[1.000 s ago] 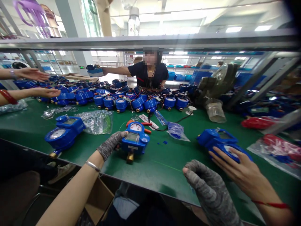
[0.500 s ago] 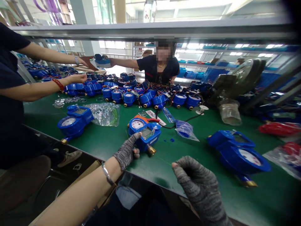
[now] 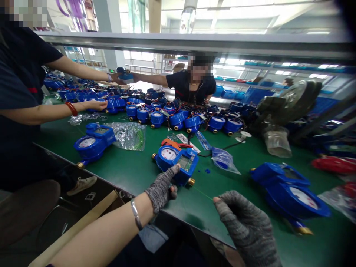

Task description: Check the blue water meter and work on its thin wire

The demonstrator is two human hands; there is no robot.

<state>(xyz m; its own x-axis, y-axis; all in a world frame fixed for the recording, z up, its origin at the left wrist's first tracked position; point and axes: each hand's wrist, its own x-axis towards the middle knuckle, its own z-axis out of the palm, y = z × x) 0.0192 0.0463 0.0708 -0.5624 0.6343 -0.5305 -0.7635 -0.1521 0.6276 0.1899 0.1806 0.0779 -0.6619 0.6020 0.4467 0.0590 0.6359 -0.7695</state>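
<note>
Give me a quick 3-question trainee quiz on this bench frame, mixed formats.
1. True or false: the left hand rests on the blue meter at the near edge of the green table.
2. Multiple choice: the right hand is A) gripping the large meter, B) gloved and apart from that meter, C) out of view.
3. Fill in: the fitting on the near meter's end is ____-coloured.

Key: 1 true; 2 B; 3 brass.
</note>
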